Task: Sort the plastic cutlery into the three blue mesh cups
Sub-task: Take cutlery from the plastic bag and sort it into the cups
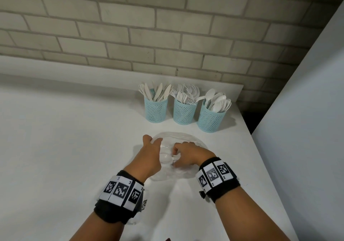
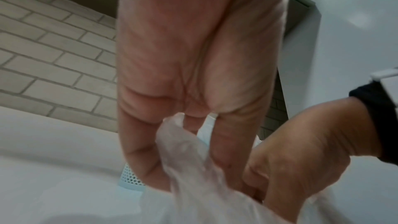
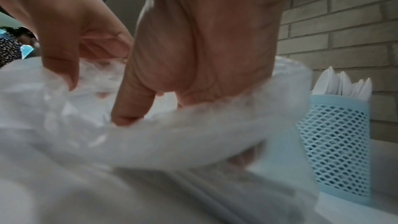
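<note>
Three blue mesh cups stand at the back right: the left cup (image 1: pixel 156 110) holds knives, the middle cup (image 1: pixel 184 113) forks, the right cup (image 1: pixel 210 119) spoons. In front of them lies a clear plastic bag (image 1: pixel 181 136). My left hand (image 1: pixel 154 141) grips the bag's left edge, and its fingers (image 2: pixel 148 164) pinch the film (image 2: pixel 189 163). My right hand (image 1: pixel 176 154) reaches into the bag's mouth and pinches the handle of a white spoon (image 1: pixel 166 158). The thumb (image 3: pixel 131 108) sits among the crumpled plastic (image 3: pixel 172 135). The other fingertips are hidden.
The white counter (image 1: pixel 74 138) ends at a brick wall (image 1: pixel 130 36) behind the cups. A tall white panel (image 1: pixel 307 129) rises close on the right, past the counter's edge. One mesh cup (image 3: pixel 336 151) stands just beyond the bag in the right wrist view.
</note>
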Motion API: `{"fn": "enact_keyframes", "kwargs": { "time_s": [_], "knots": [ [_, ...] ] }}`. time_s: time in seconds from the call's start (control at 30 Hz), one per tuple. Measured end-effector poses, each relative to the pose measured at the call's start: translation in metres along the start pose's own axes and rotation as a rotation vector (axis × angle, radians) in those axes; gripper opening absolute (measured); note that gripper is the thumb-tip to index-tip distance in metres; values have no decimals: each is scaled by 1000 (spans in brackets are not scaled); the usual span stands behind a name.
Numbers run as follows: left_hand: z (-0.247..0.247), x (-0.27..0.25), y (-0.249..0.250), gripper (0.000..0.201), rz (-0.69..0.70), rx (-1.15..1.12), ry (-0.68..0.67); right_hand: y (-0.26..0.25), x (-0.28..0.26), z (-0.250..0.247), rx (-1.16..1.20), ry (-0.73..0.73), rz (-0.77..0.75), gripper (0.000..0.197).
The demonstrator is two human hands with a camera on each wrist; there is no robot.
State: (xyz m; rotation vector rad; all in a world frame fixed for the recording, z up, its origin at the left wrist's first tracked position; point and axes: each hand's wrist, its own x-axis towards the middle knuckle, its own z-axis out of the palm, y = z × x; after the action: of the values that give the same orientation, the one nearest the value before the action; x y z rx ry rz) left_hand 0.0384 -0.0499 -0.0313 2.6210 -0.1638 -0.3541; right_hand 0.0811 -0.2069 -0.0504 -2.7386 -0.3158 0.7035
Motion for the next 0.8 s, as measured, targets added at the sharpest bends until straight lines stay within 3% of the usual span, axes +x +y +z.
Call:
{"fn": "enact_keyframes", "kwargs": {
  "time_s": [0.1, 0.5, 0.63, 0.8],
  "knots": [
    [-4, 1, -1, 74, -9, -14, 7, -2, 1, 1, -41, 17, -18, 28],
    [-4, 4, -5, 79, -22, -69, -13, 0, -7, -6, 14, 91, -120, 25],
    [-5, 4, -2, 78, -30, -76, -22, 0, -10, -7, 15, 105, -126, 15],
    [-5, 4, 1, 78, -34, -85, -26, 2, -14, -11, 1, 147, -143, 33]
  ]
}}
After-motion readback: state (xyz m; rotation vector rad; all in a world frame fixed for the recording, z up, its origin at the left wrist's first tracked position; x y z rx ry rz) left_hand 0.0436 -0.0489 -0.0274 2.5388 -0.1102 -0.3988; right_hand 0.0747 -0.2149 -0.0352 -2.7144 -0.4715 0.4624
